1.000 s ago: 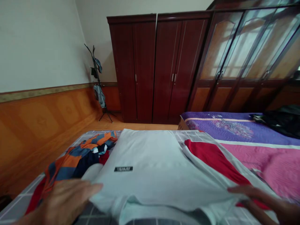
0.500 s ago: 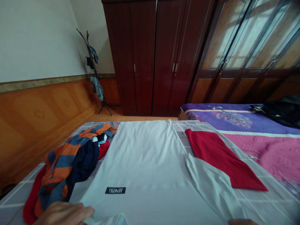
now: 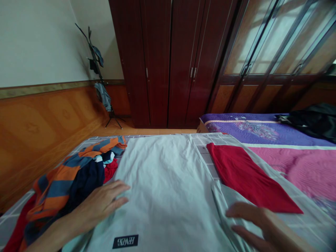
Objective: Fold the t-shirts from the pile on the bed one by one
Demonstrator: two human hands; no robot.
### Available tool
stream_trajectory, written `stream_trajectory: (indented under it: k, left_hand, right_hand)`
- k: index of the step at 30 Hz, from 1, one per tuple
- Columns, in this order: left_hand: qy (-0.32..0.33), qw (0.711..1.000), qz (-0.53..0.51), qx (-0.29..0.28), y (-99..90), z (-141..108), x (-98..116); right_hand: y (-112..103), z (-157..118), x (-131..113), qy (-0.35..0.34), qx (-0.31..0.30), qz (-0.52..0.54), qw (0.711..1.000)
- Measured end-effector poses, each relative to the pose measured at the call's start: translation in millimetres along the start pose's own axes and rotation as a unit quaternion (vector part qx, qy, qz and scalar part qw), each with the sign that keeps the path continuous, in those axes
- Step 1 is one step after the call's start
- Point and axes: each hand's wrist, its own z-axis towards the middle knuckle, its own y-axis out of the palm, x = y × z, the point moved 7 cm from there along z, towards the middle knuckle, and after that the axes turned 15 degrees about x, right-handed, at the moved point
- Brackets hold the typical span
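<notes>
A pale, whitish shirt (image 3: 165, 185) lies spread flat in front of me, with a dark lettered patch (image 3: 125, 241) near the bottom of the view. My left hand (image 3: 107, 199) is over the shirt's left edge, fingers stretched and thumb apart, with nothing in it. My right hand (image 3: 265, 225) hovers at the shirt's right side, by the sleeve (image 3: 233, 196), its thumb and fingers parted. Whether either hand touches the cloth, I cannot tell. The shirt's near end runs out of view.
An orange-and-blue striped garment (image 3: 63, 182) and a navy garment (image 3: 88, 180) are heaped at left. A folded red garment (image 3: 252, 176) lies at right on the checked cover (image 3: 207, 154). Beyond are a bed (image 3: 288, 161), a wardrobe (image 3: 157, 63) and a coat stand (image 3: 97, 66).
Both hands have come up from the lower edge into view, away from the near cloth. The shirt and its patch sit lower in view, and the right sleeve is bunched closer to the body.
</notes>
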Motion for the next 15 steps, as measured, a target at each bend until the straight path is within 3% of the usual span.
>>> stream_trajectory:
  k: [3,6,10,15]
  left_hand:
    - [-0.035,0.998,0.055,0.016,19.9,66.4,-32.2]
    - [-0.081,0.990,0.112,0.042,51.0,107.6,-67.6]
    - [-0.120,0.981,0.141,0.058,78.6,124.7,-97.0]
    - [-0.112,0.984,0.129,0.048,83.5,131.0,-106.7]
  right_hand:
    - [40.6,77.8,13.8,0.008,-0.037,-0.041,0.998]
    - [96.5,138.9,18.2,-0.030,-0.080,-0.105,0.991]
    - [153.5,181.0,39.7,-0.037,-0.109,-0.153,0.982]
    - [167.2,202.0,95.6,0.043,-0.084,-0.207,0.974]
